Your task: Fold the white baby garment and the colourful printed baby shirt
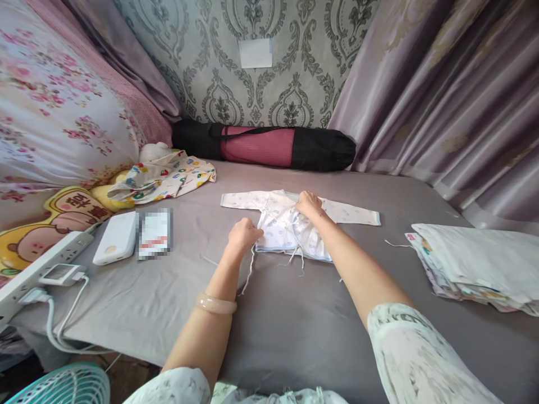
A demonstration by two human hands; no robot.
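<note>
A small white baby shirt [278,227] with a faint print and pale blue trim lies spread on the grey sheet, its sleeves stretched out to both sides. Thin tie strings hang from its front and its lower left side. My left hand [244,233], a bangle on its wrist, pinches the shirt's left side edge. Up by the neckline, my right hand [310,205] has its fingers closed on the front panel's cloth. That hand and forearm hide part of the shirt's right side.
Folded cloths [480,264] are stacked at right. At left lie a white power bank [117,238], a blurred-out packet [154,234], a power strip [54,269] with cables, and a patterned garment [172,177]. A black and pink rolled bag [256,147] lies along the wall.
</note>
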